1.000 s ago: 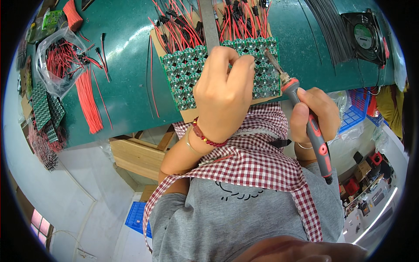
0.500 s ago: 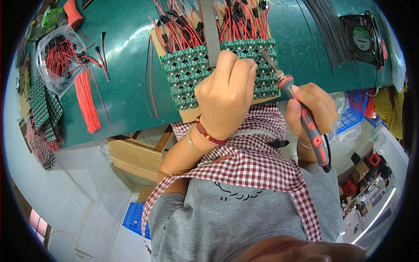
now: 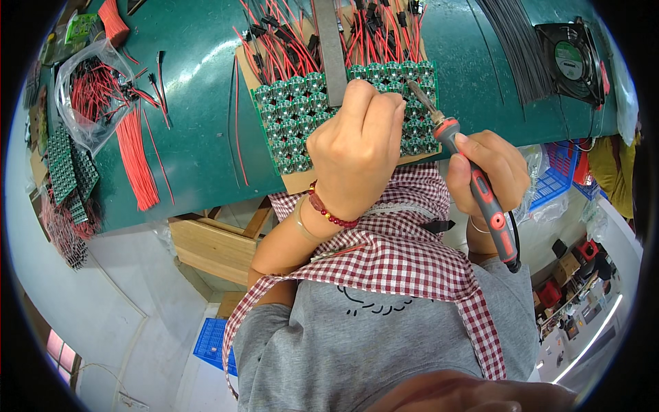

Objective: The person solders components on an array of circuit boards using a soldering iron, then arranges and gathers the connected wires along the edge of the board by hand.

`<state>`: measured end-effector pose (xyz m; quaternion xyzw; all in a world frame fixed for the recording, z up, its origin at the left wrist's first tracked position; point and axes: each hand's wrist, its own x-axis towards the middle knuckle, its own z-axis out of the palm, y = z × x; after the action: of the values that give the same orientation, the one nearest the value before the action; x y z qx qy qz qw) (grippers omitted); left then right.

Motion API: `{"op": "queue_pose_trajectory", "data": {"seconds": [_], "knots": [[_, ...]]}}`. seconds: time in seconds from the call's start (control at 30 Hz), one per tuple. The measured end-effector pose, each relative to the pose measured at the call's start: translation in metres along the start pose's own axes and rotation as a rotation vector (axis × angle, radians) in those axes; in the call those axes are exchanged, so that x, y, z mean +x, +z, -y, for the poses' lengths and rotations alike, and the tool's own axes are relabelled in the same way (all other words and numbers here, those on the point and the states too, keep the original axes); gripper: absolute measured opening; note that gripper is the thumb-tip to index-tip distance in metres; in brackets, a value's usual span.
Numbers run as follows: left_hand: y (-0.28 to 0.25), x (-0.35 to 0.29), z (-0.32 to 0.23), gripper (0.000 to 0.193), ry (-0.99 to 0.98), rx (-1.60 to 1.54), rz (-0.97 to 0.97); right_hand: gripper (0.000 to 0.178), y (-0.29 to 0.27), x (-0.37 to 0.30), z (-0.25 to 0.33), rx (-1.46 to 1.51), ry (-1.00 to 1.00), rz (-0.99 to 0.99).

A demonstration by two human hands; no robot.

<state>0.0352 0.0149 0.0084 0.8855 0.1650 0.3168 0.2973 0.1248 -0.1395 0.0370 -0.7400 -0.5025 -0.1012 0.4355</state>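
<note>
Since a second ago, the left hand has drawn back slightly, so that more of the lower end of the flat metal bar shows, and the right hand has shifted a little leftward with the soldering iron.

At the far left of the green tabletop, green circuit panels lie near a clear plastic bag of red and black connector leads. Just right of the bag, a bundle of red wires lies fanned toward the near edge.

In the middle, rows of small green circuit boards rest on a cardboard sheet, with red wires and black plugs spread beyond them; the bar lies across both. The left hand is over these boards with its fingers curled closed; whether it pinches anything is hidden. To its right, the right hand grasps the iron's grey-and-red handle, the metal tip pointing over the right-hand boards; contact cannot be told.

Farther right are a bundle of dark wires, a black fan and, below the tabletop edge, a blue plastic basket.
</note>
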Motion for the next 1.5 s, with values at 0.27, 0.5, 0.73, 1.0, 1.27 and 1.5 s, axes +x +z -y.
{"op": "queue_pose_trajectory", "data": {"seconds": [0.27, 0.5, 0.73, 1.0, 1.27, 1.5], "knots": [[0.002, 0.000, 0.000, 0.012, -0.005, 0.010, 0.005, 0.020, 0.001, 0.000, 0.001, -0.008, -0.005, 0.023], [-0.001, -0.002, -0.001, 0.012, 0.009, 0.008, 0.008, 0.019, -0.006, 0.000, 0.006, -0.027, -0.047, -0.042], [-0.006, -0.012, -0.002, 0.016, -0.042, -0.152, 0.037, 0.019, -0.022, -0.012, 0.002, 0.039, -0.090, -0.030], [-0.001, -0.006, -0.002, 0.014, -0.006, -0.118, -0.033, 0.018, -0.005, -0.004, 0.001, 0.018, -0.048, -0.033], [0.003, 0.000, -0.001, 0.011, 0.009, 0.029, -0.025, 0.013, -0.001, -0.002, -0.004, 0.021, -0.020, -0.030], [0.004, 0.002, 0.001, 0.011, 0.021, 0.037, -0.030, 0.019, -0.001, 0.001, -0.005, 0.024, -0.027, 0.004]]}}
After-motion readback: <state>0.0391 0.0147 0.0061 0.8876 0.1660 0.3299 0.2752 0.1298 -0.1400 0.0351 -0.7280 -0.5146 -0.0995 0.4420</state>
